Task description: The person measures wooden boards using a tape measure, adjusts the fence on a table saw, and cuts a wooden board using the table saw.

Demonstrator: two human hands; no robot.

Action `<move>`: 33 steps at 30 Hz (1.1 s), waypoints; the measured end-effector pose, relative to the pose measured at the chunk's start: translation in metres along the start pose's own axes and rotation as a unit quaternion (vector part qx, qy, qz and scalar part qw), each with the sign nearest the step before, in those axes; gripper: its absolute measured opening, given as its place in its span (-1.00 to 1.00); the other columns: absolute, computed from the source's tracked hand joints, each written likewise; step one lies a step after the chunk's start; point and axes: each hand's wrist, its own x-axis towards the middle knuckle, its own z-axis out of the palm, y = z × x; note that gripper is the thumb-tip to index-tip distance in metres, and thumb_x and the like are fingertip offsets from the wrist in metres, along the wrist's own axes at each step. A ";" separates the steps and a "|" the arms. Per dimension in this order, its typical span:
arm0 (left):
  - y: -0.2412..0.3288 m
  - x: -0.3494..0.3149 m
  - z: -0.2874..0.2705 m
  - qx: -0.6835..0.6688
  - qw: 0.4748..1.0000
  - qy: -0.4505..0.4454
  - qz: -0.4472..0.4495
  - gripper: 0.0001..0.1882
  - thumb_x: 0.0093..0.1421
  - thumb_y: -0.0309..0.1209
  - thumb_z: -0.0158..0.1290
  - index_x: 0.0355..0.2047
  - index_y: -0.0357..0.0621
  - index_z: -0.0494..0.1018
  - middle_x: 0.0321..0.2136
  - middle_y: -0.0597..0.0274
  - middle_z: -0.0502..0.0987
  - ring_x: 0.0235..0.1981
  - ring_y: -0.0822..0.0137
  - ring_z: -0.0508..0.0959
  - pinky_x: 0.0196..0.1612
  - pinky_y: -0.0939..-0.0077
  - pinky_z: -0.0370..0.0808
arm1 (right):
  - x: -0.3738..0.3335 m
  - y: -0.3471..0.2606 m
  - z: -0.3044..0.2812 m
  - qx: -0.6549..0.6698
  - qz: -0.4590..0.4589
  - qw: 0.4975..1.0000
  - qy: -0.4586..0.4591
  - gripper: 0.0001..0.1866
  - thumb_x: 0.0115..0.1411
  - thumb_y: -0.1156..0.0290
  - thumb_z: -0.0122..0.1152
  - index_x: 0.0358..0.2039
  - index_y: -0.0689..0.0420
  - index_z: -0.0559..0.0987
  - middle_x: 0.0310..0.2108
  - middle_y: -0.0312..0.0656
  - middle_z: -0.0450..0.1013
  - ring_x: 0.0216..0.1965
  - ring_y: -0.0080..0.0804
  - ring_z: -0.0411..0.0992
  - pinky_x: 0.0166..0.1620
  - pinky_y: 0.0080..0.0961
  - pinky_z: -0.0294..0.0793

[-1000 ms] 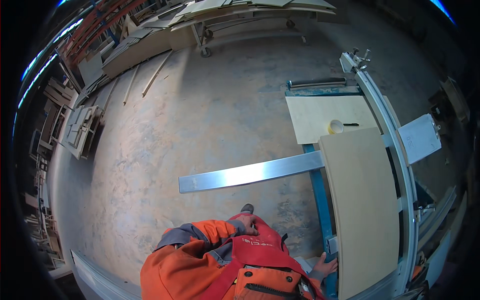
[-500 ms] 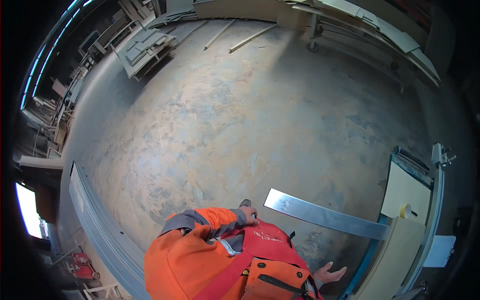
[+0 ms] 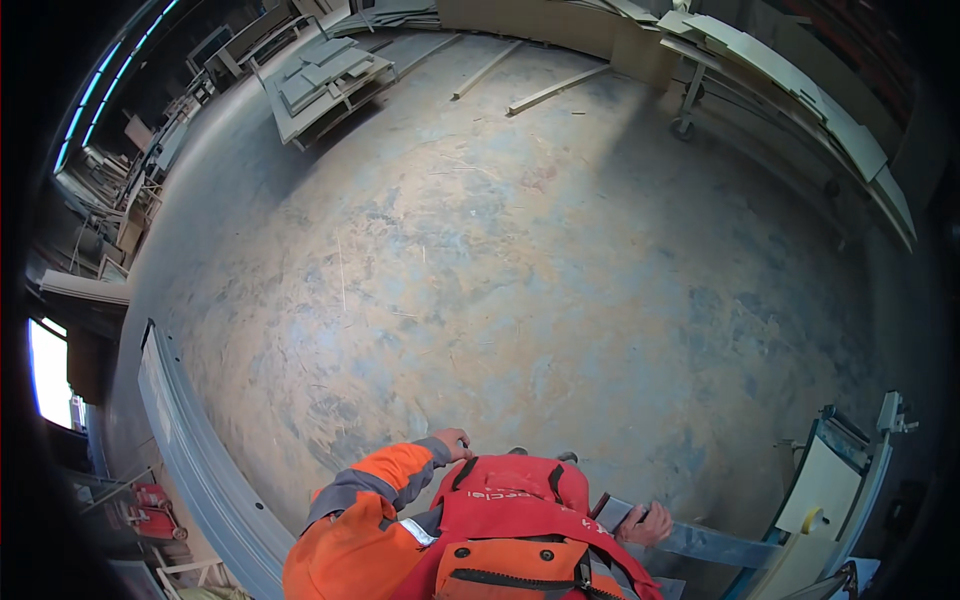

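My left hand [image 3: 455, 443] is beside the left edge of the red bib I wear, its fingers curled in. What it holds, if anything, is hidden under the fingers. My right hand [image 3: 648, 524] is at my right side with its fingers partly bent and apart, and nothing shows in it. It overlaps a flat metal arm [image 3: 715, 545] that runs toward the machine at the right; whether it touches that arm I cannot tell. An orange pouch with a zip [image 3: 515, 568] hangs on my front, and my shoe tips [image 3: 567, 457] show past the bib.
A grey metal beam [image 3: 205, 450] curves along my left. At the right is a machine frame with a pale panel [image 3: 822, 480] and a yellow roll [image 3: 815, 521]. Stacked boards lie on a cart [image 3: 330, 75] and a wheeled table [image 3: 770, 60]; wooden strips [image 3: 555, 88] lie on the floor.
The surroundings have shifted right in view, and the machine at the right sits lower. My left hand has moved left of the bib. My right hand, spread before, now overlaps the metal arm.
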 end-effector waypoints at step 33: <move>0.096 0.400 -0.394 0.012 0.985 -0.019 -0.171 -0.40 0.05 0.12 0.06 -0.11 -0.09 0.59 -0.08 -0.04 0.57 0.02 0.02 0.53 0.10 0.29 0.43 | 0.480 -0.241 0.262 0.398 0.199 0.792 -0.418 -0.36 0.27 0.02 0.15 0.16 0.27 0.39 0.06 -0.02 0.45 0.09 -0.29 0.40 0.12 -0.40 0.36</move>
